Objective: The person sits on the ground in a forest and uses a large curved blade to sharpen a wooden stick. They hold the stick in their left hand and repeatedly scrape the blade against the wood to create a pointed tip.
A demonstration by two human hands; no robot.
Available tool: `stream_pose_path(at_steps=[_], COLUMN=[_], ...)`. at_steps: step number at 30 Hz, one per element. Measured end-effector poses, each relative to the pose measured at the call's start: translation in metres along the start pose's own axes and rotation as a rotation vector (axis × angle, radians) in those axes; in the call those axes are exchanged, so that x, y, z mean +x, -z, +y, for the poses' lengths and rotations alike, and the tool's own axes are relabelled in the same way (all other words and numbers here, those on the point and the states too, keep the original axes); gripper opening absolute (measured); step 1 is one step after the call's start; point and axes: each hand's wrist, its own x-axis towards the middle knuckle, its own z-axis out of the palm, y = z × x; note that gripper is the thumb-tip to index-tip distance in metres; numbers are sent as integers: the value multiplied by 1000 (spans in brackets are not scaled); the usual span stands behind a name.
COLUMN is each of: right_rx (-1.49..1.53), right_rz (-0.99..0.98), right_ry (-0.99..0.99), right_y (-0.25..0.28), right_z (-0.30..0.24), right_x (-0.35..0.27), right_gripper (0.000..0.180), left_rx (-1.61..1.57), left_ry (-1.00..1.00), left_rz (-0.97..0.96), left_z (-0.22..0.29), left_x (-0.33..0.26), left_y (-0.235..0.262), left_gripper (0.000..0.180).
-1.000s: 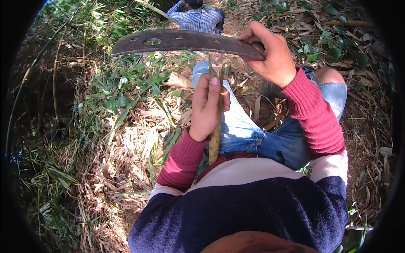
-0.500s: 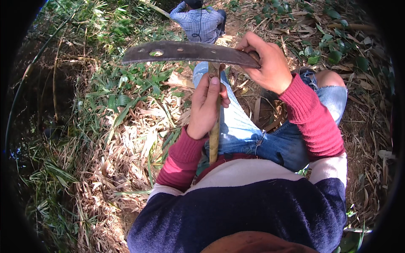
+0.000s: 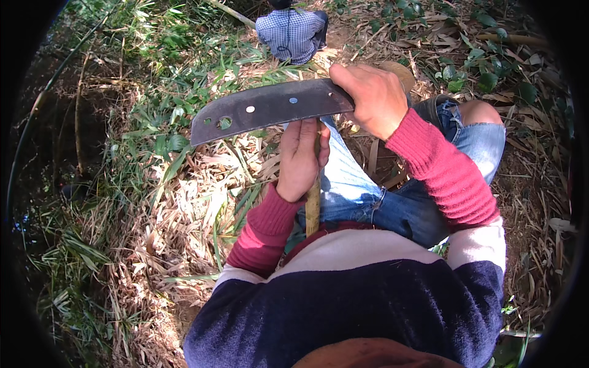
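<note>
My right hand (image 3: 371, 103) is closed round the handle of a machete, whose wide dark blade (image 3: 270, 109) reaches out to the left. Its flat side faces up, with several small holes near the tip and along the middle, and the tip end dips lower. A tan wooden handle end (image 3: 402, 76) shows behind the knuckles. Just below the blade, my left hand (image 3: 300, 161) grips a thin bamboo stick (image 3: 312, 211) upright, its lower end close to my waist. The blade hides the stick's upper part, so I cannot tell whether they touch.
Ahead, another person in a checked shirt (image 3: 291, 35) sits with their back to me, a pole (image 3: 232, 13) at their left. Dry bamboo leaves (image 3: 184, 214) and green plants (image 3: 175, 144) cover the ground. My bent legs in torn jeans (image 3: 350, 184) frame the work.
The machete has turned so its broad side shows and its tip has dropped. My right hand has come left and lower, fingers wrapped over the handle. The other person's left arm has lowered.
</note>
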Motion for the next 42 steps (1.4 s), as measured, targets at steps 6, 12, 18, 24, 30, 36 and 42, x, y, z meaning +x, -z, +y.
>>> stream_pose_path(at_steps=[6,12,18,24,30,36,42], right_rx=[-176,74,277,254,66,-41,-384], right_rz=[25,120,113,48,17,6,-104], right_ry=[-273,-385,-121,43,63,130,-423], right_y=[3,19,18,14,15,3,-1], right_z=[46,58,4,-22,-18,-2,104], right_x=[22,12,5,-1,2,2,22], right_gripper=[21,24,34,43,36,22,19], left_rx=[-45,-90,-75,60,18,70,262], left_ry=[-43,-75,-83,-107,-73,-16,-241], left_rz=[-168,-111,-45,-17,25,76,-219], left_z=[19,16,13,2,1,-10,25], left_x=[-10,3,4,-6,-6,-5,-48], left_y=[-5,6,2,6,-7,-8,-36], left_gripper=[51,49,43,33,30,35,45])
